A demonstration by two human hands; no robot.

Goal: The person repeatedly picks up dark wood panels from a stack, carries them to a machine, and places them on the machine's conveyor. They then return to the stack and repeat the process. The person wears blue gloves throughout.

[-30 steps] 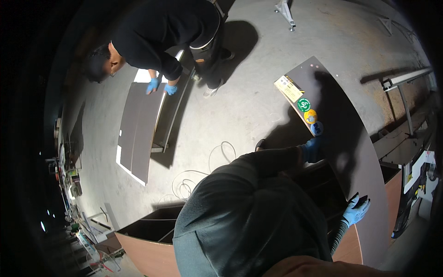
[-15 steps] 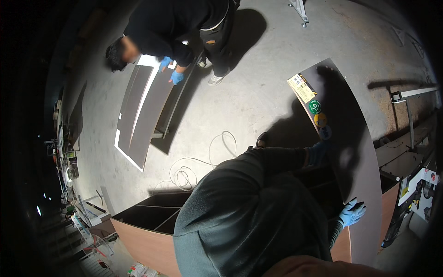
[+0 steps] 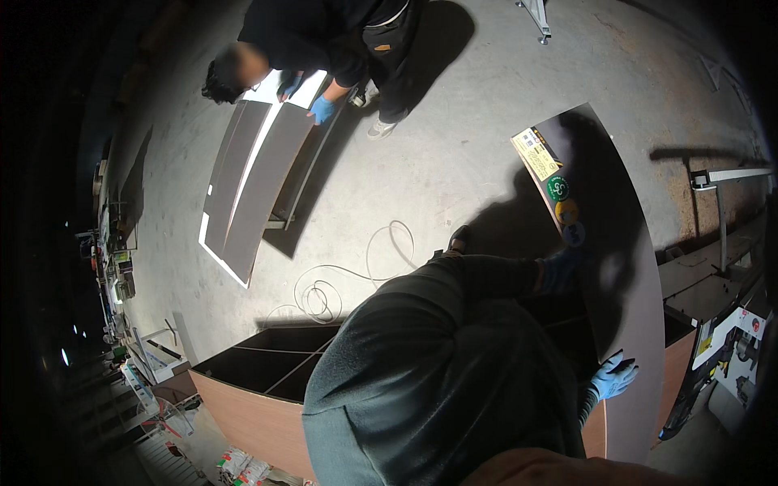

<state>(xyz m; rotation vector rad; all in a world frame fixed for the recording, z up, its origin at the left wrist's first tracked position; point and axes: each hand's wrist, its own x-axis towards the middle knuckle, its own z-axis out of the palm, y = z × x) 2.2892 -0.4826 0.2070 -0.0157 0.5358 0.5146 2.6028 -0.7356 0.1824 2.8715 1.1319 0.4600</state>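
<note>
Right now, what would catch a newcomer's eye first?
First, the long dark panel at right, with a yellow label and round stickers near its upper end; the person's gloved right hand rests at its left edge, lower down. Then, upper left, a co-worker bent over other dark panels.

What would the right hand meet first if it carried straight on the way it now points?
Most likely the grey-brown panel: the right hand reaches over its edge and points across its face, though exact contact is hard to judge.
</note>
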